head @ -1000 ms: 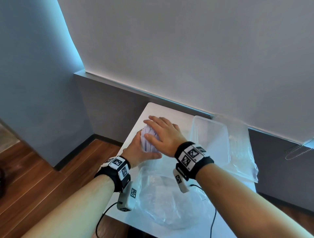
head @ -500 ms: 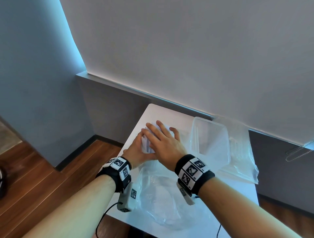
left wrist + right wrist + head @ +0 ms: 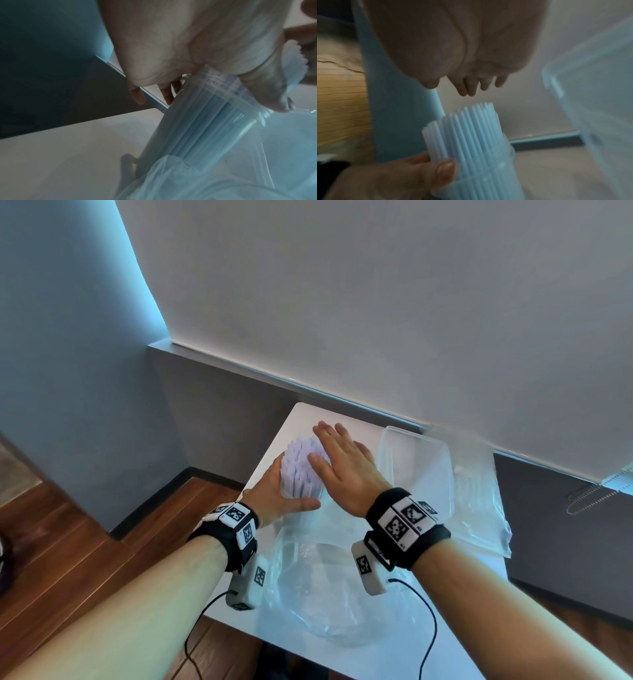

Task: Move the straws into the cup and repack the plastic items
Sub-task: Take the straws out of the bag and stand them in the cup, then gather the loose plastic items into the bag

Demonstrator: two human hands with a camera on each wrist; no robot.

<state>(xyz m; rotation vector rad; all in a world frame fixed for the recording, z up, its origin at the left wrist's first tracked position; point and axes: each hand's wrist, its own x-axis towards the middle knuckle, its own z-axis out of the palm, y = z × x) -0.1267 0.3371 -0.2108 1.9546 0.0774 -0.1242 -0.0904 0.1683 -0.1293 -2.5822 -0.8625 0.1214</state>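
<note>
My left hand (image 3: 274,494) grips a clear cup (image 3: 202,121) packed with pale straws (image 3: 301,470), thumb and fingers curled round its upper part. The cup stands on the white table (image 3: 298,419), near its far left corner. My right hand (image 3: 342,463) is flat above the straw tips, fingers straight and close together; the right wrist view shows a gap between my fingertips (image 3: 471,89) and the tips, which the head view hides. Only the left wrist view shows the cup's lower part behind a crumpled clear bag (image 3: 205,180). The head view alone shows a clear plastic box (image 3: 418,470) right of my hands, tilted against a second bag (image 3: 479,494). My wristbands (image 3: 404,522) carry black-and-white square codes; any small print is too fine to read.
</note>
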